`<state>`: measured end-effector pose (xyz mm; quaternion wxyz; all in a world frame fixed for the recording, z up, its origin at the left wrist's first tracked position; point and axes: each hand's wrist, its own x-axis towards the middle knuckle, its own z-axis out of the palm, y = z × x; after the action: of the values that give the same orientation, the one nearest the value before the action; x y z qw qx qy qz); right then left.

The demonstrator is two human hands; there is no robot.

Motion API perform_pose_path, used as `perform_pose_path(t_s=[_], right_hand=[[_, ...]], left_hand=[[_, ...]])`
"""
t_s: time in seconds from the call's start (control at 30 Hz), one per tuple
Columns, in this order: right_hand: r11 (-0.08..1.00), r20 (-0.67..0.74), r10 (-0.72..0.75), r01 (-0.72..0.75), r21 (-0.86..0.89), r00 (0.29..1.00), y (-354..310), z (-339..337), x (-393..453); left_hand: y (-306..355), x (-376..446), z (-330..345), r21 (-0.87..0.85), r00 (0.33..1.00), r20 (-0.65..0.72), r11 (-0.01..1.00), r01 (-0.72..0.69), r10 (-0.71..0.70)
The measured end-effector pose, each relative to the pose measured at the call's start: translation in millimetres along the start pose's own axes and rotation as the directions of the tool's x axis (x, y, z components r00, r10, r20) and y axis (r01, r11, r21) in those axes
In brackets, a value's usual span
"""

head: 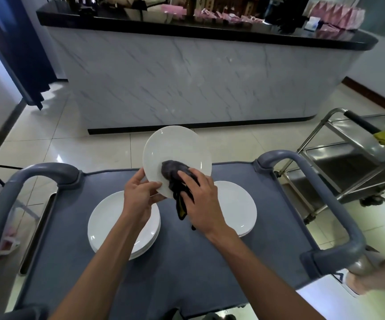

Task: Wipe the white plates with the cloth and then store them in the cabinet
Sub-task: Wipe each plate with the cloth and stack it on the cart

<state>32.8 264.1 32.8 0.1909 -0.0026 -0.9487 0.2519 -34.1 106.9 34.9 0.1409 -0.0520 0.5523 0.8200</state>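
Left hand (140, 192) pinches the tilted white plate (175, 148) at its 7 o'clock rim; right hand (200, 199) fingers curled, pressing the dark cloth (173, 172) on it.

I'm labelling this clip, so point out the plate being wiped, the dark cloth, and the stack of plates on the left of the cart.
plate being wiped (175, 146): head view, bare upper face.
dark cloth (172, 169): head view, bunched top.
left stack of plates (108, 218): head view, top plate's face.

Tilted white plate (175, 148), dark cloth (174, 173) bunched on it.
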Motion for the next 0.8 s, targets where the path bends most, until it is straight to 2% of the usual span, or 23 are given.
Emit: perform_pose_path(t_s=[0.37, 0.6, 0.73, 0.8], right_hand=[[0.996, -0.118, 0.010, -0.021, -0.089, 0.993, 20, -32, 26], [0.992, -0.265, -0.054, 0.021, -0.127, 0.963, 20, -51, 45], [0.994, -0.321, -0.046, 0.013, -0.104, 0.946, 22, -58, 50], [0.996, -0.298, -0.050, 0.026, -0.084, 0.953, 23, -63, 51]], left_hand=[[4, -3, -8, 0.116, 0.998, 0.055, 0.993, 0.018, -0.024], [7, -1, -10, 0.165, 0.991, 0.126, 0.986, 0.018, -0.039], [4, -4, -11, 0.194, 0.983, 0.181, 0.981, 0.001, -0.037], [3, -6, -12, 0.198, 0.981, 0.190, 0.980, -0.003, -0.035]])
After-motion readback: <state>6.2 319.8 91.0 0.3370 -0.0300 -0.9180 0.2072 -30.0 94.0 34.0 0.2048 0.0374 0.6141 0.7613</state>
